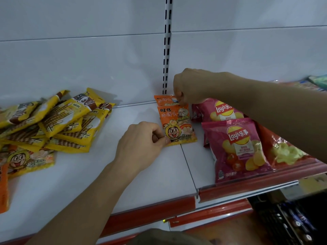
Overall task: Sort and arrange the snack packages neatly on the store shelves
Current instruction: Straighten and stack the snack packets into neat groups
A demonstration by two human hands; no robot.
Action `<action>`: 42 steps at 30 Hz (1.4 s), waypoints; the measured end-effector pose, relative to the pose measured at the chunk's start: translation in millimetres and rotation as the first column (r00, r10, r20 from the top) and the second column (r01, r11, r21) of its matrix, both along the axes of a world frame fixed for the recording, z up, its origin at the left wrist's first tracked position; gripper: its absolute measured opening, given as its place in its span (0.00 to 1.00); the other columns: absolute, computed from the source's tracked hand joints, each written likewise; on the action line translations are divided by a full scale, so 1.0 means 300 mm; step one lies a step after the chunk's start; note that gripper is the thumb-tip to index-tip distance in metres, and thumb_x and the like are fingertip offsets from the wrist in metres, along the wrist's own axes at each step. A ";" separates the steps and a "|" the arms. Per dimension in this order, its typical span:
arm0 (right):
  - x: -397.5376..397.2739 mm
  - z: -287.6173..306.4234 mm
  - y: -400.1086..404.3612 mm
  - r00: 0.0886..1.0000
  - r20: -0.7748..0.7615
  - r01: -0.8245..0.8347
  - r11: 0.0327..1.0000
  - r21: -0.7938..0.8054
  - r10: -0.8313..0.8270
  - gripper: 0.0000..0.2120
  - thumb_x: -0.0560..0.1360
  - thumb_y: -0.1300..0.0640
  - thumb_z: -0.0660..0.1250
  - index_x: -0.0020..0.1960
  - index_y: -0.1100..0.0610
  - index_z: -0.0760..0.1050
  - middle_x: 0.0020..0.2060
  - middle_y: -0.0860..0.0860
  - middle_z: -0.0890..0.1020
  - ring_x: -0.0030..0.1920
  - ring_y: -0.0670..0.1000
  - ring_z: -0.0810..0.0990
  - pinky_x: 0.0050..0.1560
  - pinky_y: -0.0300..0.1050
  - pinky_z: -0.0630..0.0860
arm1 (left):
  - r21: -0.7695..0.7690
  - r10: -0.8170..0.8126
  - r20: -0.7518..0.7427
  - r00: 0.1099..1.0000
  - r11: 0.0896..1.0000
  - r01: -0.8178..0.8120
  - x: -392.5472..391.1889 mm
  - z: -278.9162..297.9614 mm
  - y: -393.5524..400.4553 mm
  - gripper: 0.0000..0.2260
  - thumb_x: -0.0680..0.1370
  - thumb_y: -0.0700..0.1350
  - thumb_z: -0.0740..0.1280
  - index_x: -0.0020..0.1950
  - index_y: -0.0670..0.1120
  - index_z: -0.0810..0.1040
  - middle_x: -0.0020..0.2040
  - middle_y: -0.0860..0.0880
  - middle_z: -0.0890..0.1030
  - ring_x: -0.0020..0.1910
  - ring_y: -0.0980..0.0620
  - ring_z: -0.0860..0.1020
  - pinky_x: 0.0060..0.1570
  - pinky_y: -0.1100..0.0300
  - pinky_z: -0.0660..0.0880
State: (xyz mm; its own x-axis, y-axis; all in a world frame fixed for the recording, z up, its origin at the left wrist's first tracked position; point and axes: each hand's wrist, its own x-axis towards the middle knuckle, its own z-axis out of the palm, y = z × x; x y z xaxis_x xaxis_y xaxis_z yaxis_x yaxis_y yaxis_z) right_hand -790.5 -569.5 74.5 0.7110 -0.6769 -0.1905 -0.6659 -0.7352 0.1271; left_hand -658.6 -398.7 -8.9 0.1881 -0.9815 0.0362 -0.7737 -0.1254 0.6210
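Note:
An orange snack packet (177, 124) with a cartoon face lies flat on the white shelf (150, 174), near the back. My left hand (141, 144) pinches its lower left corner. My right hand (187, 87) pinches its top edge near the back panel. A second orange packet (161, 100) lies behind it, partly hidden. Two pink Lay's crisp bags (235, 147) sit in a row to the right, front and back (217, 110).
A loose heap of yellow wafer-stick packets (58, 121) covers the shelf's left side, with more orange cartoon packets (26, 160) at the far left edge. A red bag with green crisps (286, 152) lies right of the Lay's bags. Red price rails (247, 186) edge the shelf front.

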 end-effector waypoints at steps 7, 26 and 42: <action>-0.002 0.004 0.004 0.999 0.016 0.044 0.999 -0.005 -0.044 0.06 0.77 0.55 0.73 0.52 0.55 0.84 0.43 0.50 0.82 0.46 0.53 0.80 0.38 0.42 0.73 | -0.052 -0.047 0.068 0.997 0.997 0.051 0.003 -0.005 -0.001 0.09 0.75 0.56 0.74 0.40 0.56 0.77 0.35 0.58 0.78 0.35 0.58 0.77 0.32 0.62 0.69; 0.300 0.036 0.485 0.797 0.603 -0.114 0.979 0.168 -0.011 0.04 0.77 0.49 0.69 0.50 0.46 0.82 0.38 0.41 0.80 0.37 0.39 0.76 0.40 0.31 0.69 | -0.304 0.099 0.143 0.985 0.951 -0.052 0.420 0.169 0.403 0.06 0.76 0.55 0.68 0.43 0.56 0.82 0.34 0.61 0.79 0.36 0.59 0.79 0.29 0.65 0.72; 0.764 -0.245 0.903 0.737 0.663 -0.089 0.953 0.288 -0.131 0.18 0.80 0.41 0.64 0.44 0.54 0.81 0.36 0.48 0.82 0.37 0.50 0.80 0.39 0.52 0.79 | -0.272 0.301 0.242 0.922 0.934 -0.234 0.836 0.064 0.799 0.09 0.78 0.49 0.71 0.57 0.52 0.81 0.50 0.57 0.76 0.46 0.58 0.76 0.46 0.60 0.74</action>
State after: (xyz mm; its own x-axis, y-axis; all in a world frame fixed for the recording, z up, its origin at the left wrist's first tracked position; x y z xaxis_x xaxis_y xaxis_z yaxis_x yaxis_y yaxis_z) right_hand -561.5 -298.5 0.9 0.7122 -0.6869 0.1443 -0.5104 -0.6480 -0.5653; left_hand -407.8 -158.9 10.2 0.3918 -0.8525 0.3460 -0.8755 -0.2298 0.4252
